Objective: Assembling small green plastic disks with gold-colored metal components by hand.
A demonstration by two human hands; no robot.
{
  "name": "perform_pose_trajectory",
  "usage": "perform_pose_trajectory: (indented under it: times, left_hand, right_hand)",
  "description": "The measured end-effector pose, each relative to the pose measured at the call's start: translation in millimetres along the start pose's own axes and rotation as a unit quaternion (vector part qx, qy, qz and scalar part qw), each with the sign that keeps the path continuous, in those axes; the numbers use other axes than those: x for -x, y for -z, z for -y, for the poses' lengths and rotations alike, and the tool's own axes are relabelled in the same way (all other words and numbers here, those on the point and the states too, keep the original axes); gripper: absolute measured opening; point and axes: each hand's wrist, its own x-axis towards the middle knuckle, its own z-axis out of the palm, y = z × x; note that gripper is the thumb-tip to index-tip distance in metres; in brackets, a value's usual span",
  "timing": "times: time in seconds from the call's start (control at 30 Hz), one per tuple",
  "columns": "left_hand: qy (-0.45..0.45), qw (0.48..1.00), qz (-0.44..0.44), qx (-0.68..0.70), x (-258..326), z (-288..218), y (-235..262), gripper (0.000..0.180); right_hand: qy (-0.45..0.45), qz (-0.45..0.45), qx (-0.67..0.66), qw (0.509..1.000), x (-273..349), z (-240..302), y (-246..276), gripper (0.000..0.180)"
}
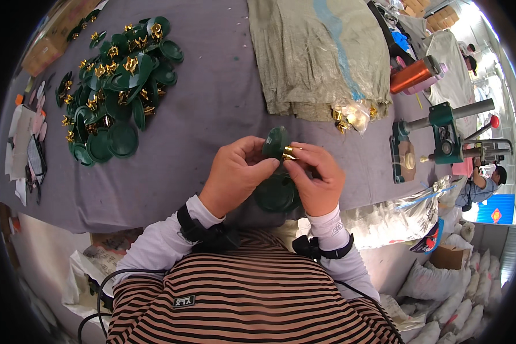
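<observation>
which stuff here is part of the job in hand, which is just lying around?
In the job:
left hand and right hand holding green disc and gold clip
green discs under the hands
pile of finished discs
bag of gold clips

Lying about:
hand press
orange spool
woven sack

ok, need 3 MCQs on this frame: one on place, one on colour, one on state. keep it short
1. Where is the pile of finished green discs?
A. the table's far left
B. on the lap
C. by the press

2. What colour is the small clip at the held disc?
A. silver
B. gold
C. red

3. How is the held disc held?
A. flat on the table
B. by the left hand alone
C. between the fingers of the left hand and right hand

Key: 1 A, the heap lies far left on the grey table. 2 B, it shines gold. 3 C, both hands pinch it above the table.
</observation>
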Motion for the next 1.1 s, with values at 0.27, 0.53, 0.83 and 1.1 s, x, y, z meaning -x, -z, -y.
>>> perform_pose_trajectory:
  times: [0.27, 0.53, 0.83, 1.1]
  left_hand:
    - [-0.306, 0.875, -0.046, -0.372, 10, 1, 0, 0.031]
    - [-0.441, 0.787, -0.034, -0.43, 7, 11, 12, 0.034]
    - [-0.281, 0.791, -0.315, -0.444, -38, -97, 97, 0.038]
    - [-0.283, 0.7, -0.346, -0.556, -15, -122, 139, 0.038]
  right_hand:
    - [-0.261, -0.025, -0.234, 0.936, 8, 7, -6, 0.023]
    - [-0.372, -0.023, -0.385, 0.844, 5, 4, -16, 0.019]
    - [-0.212, 0.003, -0.073, 0.975, -9, -25, 28, 0.021]
    - [-0.105, -0.075, 0.237, 0.963, -19, -74, 84, 0.011]
